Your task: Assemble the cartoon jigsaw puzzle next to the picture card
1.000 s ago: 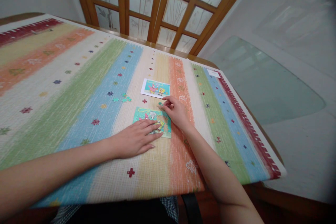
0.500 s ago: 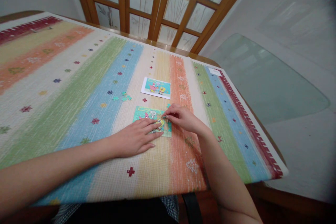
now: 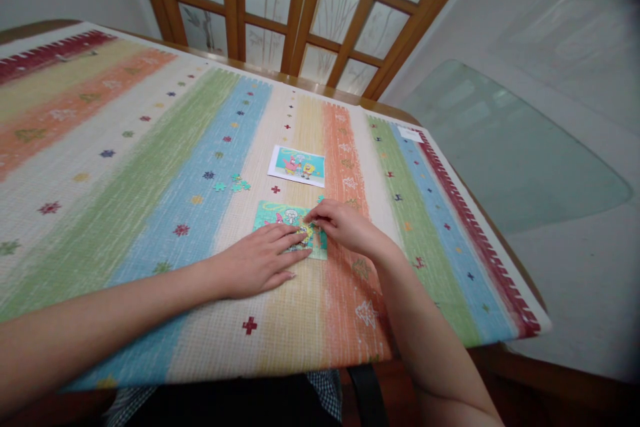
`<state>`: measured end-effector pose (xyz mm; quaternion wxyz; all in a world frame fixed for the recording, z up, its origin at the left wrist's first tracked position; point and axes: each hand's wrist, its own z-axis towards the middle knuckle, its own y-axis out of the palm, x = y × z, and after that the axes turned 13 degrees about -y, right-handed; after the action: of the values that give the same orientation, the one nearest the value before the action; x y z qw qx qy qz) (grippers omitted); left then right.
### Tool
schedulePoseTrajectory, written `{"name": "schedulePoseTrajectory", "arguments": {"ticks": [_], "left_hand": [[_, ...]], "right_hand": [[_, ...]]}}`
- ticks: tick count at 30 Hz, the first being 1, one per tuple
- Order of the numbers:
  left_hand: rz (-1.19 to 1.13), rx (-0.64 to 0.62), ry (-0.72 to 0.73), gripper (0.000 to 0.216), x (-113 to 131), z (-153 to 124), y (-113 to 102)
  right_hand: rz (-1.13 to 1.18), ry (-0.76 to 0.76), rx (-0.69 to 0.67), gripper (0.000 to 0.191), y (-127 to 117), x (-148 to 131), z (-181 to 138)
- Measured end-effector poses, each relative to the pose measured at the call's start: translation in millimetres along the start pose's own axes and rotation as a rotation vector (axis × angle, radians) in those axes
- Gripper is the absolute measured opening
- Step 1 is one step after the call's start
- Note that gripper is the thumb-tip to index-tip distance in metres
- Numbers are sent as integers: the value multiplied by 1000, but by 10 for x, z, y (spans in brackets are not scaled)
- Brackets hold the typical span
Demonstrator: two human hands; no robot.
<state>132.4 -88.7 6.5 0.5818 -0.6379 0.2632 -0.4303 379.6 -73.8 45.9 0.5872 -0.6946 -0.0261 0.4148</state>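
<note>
A small cartoon jigsaw puzzle [image 3: 280, 215] lies on the striped tablecloth [image 3: 150, 147] in front of me. My left hand [image 3: 260, 260] rests flat on the puzzle's near left part, fingers stretched out. My right hand [image 3: 340, 223] is over the puzzle's right edge, fingertips pinched together on the puzzle; whatever is between them is hidden. A reference picture card [image 3: 297, 165] lies just beyond the puzzle. A few loose teal pieces [image 3: 234, 185] sit to the left of the card, and one more piece [image 3: 320, 199] peeks out beside my right hand.
The table's right edge [image 3: 480, 213] runs close to my right arm, with a grey floor and a glass panel [image 3: 500, 147] beyond it. A wooden-framed frosted door [image 3: 300, 7] stands behind the table. A white label [image 3: 410, 135] lies near the far right corner.
My right hand has moved from the loose piece beyond the puzzle back onto the puzzle's right edge. My left hand has stayed flat on the puzzle.
</note>
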Motion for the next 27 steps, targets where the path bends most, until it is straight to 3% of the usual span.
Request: {"name": "schedulePoseTrajectory", "arguments": {"ticks": [5, 12, 27], "left_hand": [[39, 10, -24, 50, 74, 43, -51], [121, 56, -110, 53, 219, 51, 53], [129, 51, -129, 57, 205, 54, 47]], "right_hand": [[-45, 12, 16, 26, 19, -2, 26], [-93, -67, 16, 28, 52, -22, 51], [-175, -35, 14, 24, 163, -130, 71]]}}
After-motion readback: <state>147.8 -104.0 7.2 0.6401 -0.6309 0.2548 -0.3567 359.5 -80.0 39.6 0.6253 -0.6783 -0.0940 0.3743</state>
